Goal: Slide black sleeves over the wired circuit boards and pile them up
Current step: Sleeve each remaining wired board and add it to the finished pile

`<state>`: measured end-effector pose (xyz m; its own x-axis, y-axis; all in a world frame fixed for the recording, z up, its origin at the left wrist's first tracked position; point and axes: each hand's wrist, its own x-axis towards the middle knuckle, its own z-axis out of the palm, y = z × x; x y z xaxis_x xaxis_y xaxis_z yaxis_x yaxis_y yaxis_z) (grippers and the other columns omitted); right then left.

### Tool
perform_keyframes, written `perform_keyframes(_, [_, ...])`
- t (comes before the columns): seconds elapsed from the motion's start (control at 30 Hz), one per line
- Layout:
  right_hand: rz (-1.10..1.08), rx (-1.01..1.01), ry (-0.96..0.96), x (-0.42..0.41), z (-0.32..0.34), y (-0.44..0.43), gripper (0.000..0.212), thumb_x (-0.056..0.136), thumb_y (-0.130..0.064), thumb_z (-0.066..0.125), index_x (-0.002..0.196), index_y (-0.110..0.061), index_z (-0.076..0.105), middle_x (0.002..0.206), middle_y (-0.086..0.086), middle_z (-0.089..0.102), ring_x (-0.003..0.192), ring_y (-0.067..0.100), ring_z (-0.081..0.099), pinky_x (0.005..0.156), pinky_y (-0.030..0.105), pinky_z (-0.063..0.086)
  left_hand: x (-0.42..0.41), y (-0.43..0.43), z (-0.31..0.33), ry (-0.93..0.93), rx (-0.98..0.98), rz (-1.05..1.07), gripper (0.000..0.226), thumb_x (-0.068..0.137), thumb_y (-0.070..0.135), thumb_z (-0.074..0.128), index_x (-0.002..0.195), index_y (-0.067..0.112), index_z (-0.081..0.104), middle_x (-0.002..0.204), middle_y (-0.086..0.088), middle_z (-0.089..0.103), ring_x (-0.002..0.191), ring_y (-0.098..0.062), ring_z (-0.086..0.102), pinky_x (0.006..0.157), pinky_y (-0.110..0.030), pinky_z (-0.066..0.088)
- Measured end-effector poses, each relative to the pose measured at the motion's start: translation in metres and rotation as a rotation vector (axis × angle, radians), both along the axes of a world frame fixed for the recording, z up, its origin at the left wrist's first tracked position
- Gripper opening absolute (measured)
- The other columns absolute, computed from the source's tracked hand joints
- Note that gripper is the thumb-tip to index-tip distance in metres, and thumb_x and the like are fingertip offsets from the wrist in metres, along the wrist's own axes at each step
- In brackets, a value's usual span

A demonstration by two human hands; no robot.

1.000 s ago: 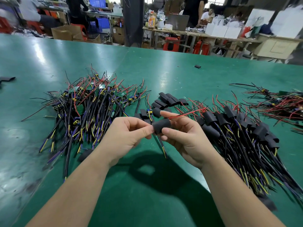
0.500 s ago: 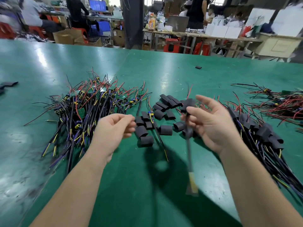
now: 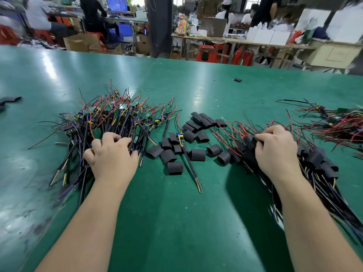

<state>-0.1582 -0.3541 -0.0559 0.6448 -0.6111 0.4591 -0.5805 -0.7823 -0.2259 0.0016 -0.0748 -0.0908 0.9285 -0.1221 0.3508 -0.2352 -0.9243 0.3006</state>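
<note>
Left hand (image 3: 113, 154) lies knuckles-up on the near side of the heap of bare wired boards (image 3: 117, 118), its fingers curled down among the black cables. Whether they pinch a cable is hidden by the hand itself, so I cannot tell.

Right hand (image 3: 275, 152) rests on the pile of sleeved boards (image 3: 318, 163) at the right, fingers curled over 1 sleeved board (image 3: 250, 141) at the pile's left edge, fingertips on its black sleeve. Red wires fan out from this pile toward the far side, and the black cables trail toward the near edge of the green table (image 3: 176, 222).

Between the 2 hands, loose black sleeves (image 3: 196, 154) are scattered flat on the table, some stacked in a small cluster farther back. 1 lone unsleeved board (image 3: 179, 136) lies among them, its cable running toward the camera and ending in coloured tips.

At the far right sits another tangle of red and black wires (image 3: 334, 124), apart from the sleeved pile. 1 stray sleeve (image 3: 237, 79) lies alone farther back on the table.
</note>
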Motion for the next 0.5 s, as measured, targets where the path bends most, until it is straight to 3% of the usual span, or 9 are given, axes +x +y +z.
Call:
perform_keyframes(0.1, [-0.031, -0.031, 0.021, 0.0, -0.006, 0.009, 0.026, 0.082, -0.006, 0.058, 0.099, -0.016, 0.075, 0.125, 0.011, 0.055, 0.114, 0.035, 0.042, 0.099, 0.045, 0.031, 0.002, 0.001, 0.001, 0.012, 0.047, 0.021, 0.031, 0.084, 0.04, 0.066, 0.113, 0.031, 0.066, 0.115, -0.003, 0.054, 0.107, -0.03, 0.046, 0.087, -0.039, 0.024])
perform_keyframes(0.17, [-0.038, -0.054, -0.086, 0.0, -0.005, 0.017, 0.024, 0.079, -0.006, 0.062, 0.097, -0.014, 0.075, 0.126, 0.014, 0.054, 0.113, 0.037, 0.042, 0.096, 0.043, 0.028, 0.004, 0.001, 0.001, 0.0, 0.061, 0.039, 0.024, 0.085, 0.041, 0.065, 0.106, 0.031, 0.068, 0.11, -0.003, 0.056, 0.104, -0.03, 0.049, 0.086, -0.039, 0.025])
perform_keyframes(0.27, [0.056, -0.057, -0.276, 0.002, 0.0, 0.028, 0.018, 0.077, 0.0, 0.062, 0.089, -0.006, 0.073, 0.103, 0.017, 0.063, 0.097, 0.039, 0.055, 0.085, 0.041, 0.035, 0.005, 0.0, 0.002, -0.019, 0.085, 0.064, 0.017, 0.088, 0.04, 0.061, 0.097, 0.029, 0.07, 0.098, -0.004, 0.06, 0.097, -0.032, 0.051, 0.083, -0.039, 0.026])
perform_keyframes(0.37, [0.254, 0.046, -0.29, 0.004, 0.0, 0.045, 0.014, 0.08, 0.003, 0.06, 0.087, -0.002, 0.072, 0.082, 0.013, 0.07, 0.077, 0.03, 0.064, 0.077, 0.032, 0.044, 0.006, -0.002, 0.003, -0.018, 0.071, 0.065, 0.019, 0.092, 0.035, 0.054, 0.095, 0.024, 0.069, 0.09, -0.003, 0.065, 0.094, -0.031, 0.053, 0.083, -0.039, 0.027])
perform_keyframes(0.5, [0.426, 0.164, -0.177, 0.007, -0.01, 0.068, 0.012, 0.083, -0.003, 0.063, 0.086, -0.009, 0.073, 0.061, -0.003, 0.058, 0.053, 0.013, 0.046, 0.059, 0.024, 0.039, 0.005, 0.0, 0.008, -0.042, -0.149, 0.1, 0.019, 0.095, 0.025, 0.049, 0.097, 0.016, 0.065, 0.091, -0.009, 0.066, 0.09, -0.031, 0.054, 0.084, -0.039, 0.025])
